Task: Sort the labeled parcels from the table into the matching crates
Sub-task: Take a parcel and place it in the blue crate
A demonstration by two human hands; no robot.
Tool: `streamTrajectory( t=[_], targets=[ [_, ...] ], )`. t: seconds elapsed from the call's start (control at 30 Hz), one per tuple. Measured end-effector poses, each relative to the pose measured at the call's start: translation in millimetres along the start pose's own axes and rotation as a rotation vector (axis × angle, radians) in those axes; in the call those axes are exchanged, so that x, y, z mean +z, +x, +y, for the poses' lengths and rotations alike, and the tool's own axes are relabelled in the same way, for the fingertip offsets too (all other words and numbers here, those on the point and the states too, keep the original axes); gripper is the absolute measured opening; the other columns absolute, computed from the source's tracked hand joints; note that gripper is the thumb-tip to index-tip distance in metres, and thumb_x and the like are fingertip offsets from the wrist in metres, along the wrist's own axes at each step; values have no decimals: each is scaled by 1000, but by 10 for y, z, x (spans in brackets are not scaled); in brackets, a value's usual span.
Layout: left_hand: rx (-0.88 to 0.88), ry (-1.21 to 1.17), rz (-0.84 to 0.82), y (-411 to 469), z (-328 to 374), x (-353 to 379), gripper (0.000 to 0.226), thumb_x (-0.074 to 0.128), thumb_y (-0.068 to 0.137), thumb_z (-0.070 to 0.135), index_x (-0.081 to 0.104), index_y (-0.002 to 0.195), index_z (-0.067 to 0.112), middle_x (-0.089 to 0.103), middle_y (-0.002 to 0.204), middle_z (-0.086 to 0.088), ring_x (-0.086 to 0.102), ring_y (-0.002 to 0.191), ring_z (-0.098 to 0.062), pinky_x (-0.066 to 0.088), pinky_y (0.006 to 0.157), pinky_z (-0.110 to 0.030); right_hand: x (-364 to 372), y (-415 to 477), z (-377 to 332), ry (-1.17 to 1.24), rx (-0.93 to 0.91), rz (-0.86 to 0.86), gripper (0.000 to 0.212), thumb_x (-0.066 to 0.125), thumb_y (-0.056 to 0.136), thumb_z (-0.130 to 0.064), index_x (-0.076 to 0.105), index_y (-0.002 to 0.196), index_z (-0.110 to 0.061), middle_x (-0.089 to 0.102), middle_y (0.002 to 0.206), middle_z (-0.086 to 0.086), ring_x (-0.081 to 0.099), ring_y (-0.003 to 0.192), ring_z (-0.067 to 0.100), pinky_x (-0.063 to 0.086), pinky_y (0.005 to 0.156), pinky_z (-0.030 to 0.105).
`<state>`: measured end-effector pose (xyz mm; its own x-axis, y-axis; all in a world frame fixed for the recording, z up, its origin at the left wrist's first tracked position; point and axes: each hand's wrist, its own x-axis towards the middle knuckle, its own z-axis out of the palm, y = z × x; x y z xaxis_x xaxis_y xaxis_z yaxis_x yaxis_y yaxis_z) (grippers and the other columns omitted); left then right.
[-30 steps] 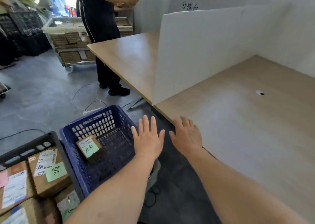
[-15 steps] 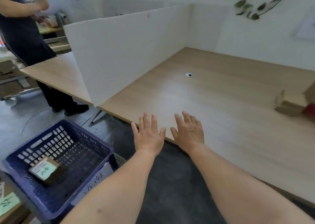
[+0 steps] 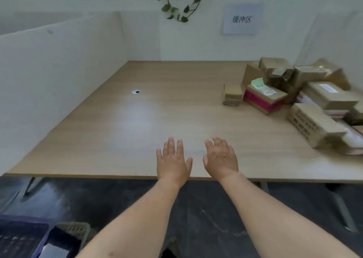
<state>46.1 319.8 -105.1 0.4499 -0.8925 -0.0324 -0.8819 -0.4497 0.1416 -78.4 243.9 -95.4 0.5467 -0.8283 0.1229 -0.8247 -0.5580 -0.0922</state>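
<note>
From the head camera, both bare forearms reach forward over the near edge of the wooden table (image 3: 176, 108). The left hand (image 3: 172, 163) is flat, palm down, fingers straight and slightly spread, holding nothing. The right hand (image 3: 221, 158) lies just beside it, also spread out and empty, its fingers a little relaxed. Whether either palm touches the tabletop cannot be told.

The parcels (image 3: 314, 104) are heaped at the table's right side, well apart from both hands: brown cardboard boxes, blurred, among them a red-sided box with a green note (image 3: 264, 98) and a small box (image 3: 232, 94) just left of it.

A blue crate (image 3: 19, 236) sits on the floor at lower left, blurred. A white partition (image 3: 59, 71) borders the table's left. On the wall hang a paper sign (image 3: 242, 19) and a leafy vine (image 3: 172, 0).
</note>
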Motion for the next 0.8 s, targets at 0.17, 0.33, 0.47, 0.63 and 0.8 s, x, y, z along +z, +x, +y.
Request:
streamTrajectory(
  t=[0.17, 0.33, 0.47, 0.63, 0.8],
  targets=[
    [129, -14, -34, 359, 480, 163, 69, 21, 100, 52, -8, 154, 21, -12, 162, -7, -6, 149, -23, -3, 118, -45, 108, 80, 532, -40, 117, -24, 51, 45, 95, -32, 36, 141, -14, 31, 151, 11, 35, 131, 28, 32, 103, 36],
    [204, -48, -84, 847, 939, 264, 68, 21, 100, 52, -8, 154, 21, -12, 162, -6, -8, 149, -22, -4, 118, -46, 97, 360, 1062, -65, 200, -41, 49, 41, 97, -35, 36, 141, -15, 34, 149, 10, 34, 131, 26, 32, 102, 36],
    [248, -69, -87, 1330, 1223, 247, 67, 23, 100, 51, -5, 154, 21, -8, 162, -6, -5, 149, -22, -3, 118, -45, -11, 792, 1371, -58, 252, 3, 42, 43, 95, -32, 44, 133, -13, 45, 138, 8, 42, 122, 26, 36, 95, 35],
    [283, -108, -84, 2008, 1454, 295, 67, 23, 100, 50, -4, 154, 20, -5, 163, -5, -2, 149, -21, -3, 119, -43, 27, 1317, 1653, -68, 292, -20, 38, 41, 95, -32, 45, 129, -14, 49, 129, 5, 45, 116, 23, 36, 89, 32],
    [303, -139, -106, 2549, 1600, 456, 67, 23, 101, 49, -5, 154, 19, -5, 163, -5, -3, 149, -21, -2, 119, -41, 170, 1785, 1861, -56, 352, -29, 34, 42, 94, -29, 48, 124, -13, 49, 125, 5, 46, 113, 23, 36, 87, 32]
  ],
)
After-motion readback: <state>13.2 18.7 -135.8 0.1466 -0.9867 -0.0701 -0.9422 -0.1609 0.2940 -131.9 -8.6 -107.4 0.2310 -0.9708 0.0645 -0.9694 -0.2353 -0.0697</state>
